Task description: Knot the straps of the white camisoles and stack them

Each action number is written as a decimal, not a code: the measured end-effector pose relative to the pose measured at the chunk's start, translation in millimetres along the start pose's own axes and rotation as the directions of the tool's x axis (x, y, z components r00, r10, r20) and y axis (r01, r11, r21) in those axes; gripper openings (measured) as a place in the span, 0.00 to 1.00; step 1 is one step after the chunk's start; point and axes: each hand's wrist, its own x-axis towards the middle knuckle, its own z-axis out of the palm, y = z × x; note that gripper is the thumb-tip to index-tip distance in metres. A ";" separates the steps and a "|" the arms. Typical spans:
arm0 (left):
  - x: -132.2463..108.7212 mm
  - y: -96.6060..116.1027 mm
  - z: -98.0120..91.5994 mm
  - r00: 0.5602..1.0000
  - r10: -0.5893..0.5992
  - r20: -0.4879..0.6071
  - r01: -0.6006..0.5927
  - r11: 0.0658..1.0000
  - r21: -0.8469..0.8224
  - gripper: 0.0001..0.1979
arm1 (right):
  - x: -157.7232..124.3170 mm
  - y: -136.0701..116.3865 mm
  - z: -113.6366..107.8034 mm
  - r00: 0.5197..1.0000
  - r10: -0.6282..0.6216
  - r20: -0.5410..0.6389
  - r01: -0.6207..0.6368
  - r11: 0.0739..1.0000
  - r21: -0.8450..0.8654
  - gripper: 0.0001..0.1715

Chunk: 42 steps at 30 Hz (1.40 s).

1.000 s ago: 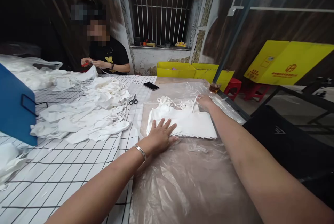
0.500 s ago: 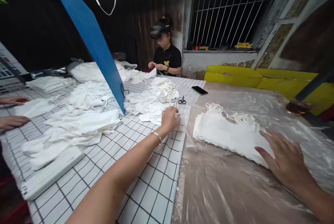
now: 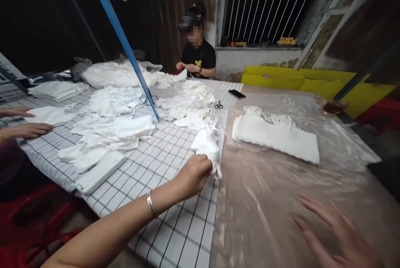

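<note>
My left hand (image 3: 195,174), with a silver bracelet at its wrist, is closed on a white garment (image 3: 206,145) that trails over the checked cloth behind it. Beyond lies a loose pile of white garments (image 3: 193,99). My right hand (image 3: 336,228) hangs over the plastic-covered brown surface, fingers apart, slightly blurred and holding nothing. Farther off, between the two hands, a neat stack of white garments (image 3: 275,135) with thin straps and a wavy edge lies on clear plastic.
A blue panel (image 3: 125,47) stands upright between piles. Small scissors (image 3: 218,105) and a phone (image 3: 236,93) lie near the middle. At left, a co-worker's hands (image 3: 34,120) rest on white fabric; another person (image 3: 198,58) sits across. Red chairs (image 3: 34,226) stand lower left.
My left hand has drawn a white garment from the pile toward me. My right hand has come off the stack, moving back toward me. The view has shifted.
</note>
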 end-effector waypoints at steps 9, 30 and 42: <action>-64.9 2.7 -4.2 0.948 -0.316 0.045 0.319 0.925 -0.207 0.08 | -24.1 -63.4 5.0 0.963 0.222 0.152 -0.248 0.953 0.175 0.12; -32.1 -35.3 -6.6 0.849 -0.475 0.230 0.498 0.865 -0.054 0.07 | 36.1 -40.8 12.0 0.614 0.254 0.747 -0.519 0.843 0.139 0.12; -69.5 46.4 38.1 0.930 -0.325 0.170 0.359 0.903 -0.235 0.10 | 147.3 -129.7 167.4 0.785 0.148 0.602 -0.233 0.970 0.065 0.03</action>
